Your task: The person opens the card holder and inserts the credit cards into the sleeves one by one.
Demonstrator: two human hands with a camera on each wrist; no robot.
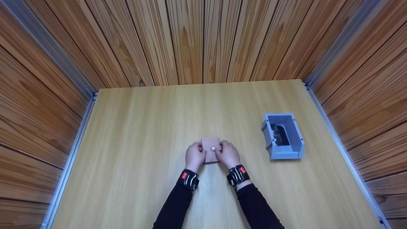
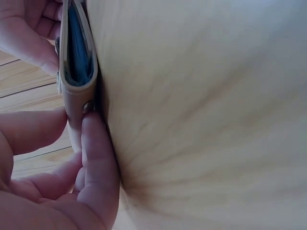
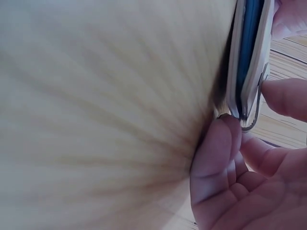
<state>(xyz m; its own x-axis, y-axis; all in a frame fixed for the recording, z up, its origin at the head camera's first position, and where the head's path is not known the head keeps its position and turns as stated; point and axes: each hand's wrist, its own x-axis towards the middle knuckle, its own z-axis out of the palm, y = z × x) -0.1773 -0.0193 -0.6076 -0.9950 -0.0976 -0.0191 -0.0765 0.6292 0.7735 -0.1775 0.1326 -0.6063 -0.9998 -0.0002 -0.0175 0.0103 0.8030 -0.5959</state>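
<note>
A small pink folded wallet with a round metal snap lies at the middle of the table, between both hands. My left hand grips its left edge; in the left wrist view the fingers lie along the rounded fold, beside a small metal stud. On the other side my right hand pinches the right edge. In the right wrist view its thumb touches the strap that curves round the wallet's edge. Something blue shows between the wallet's layers.
To the right on the wooden table stands a blue-grey plastic bin, with a dark object inside. Wood-panelled walls enclose the back and sides, with metal rails along the table's side edges.
</note>
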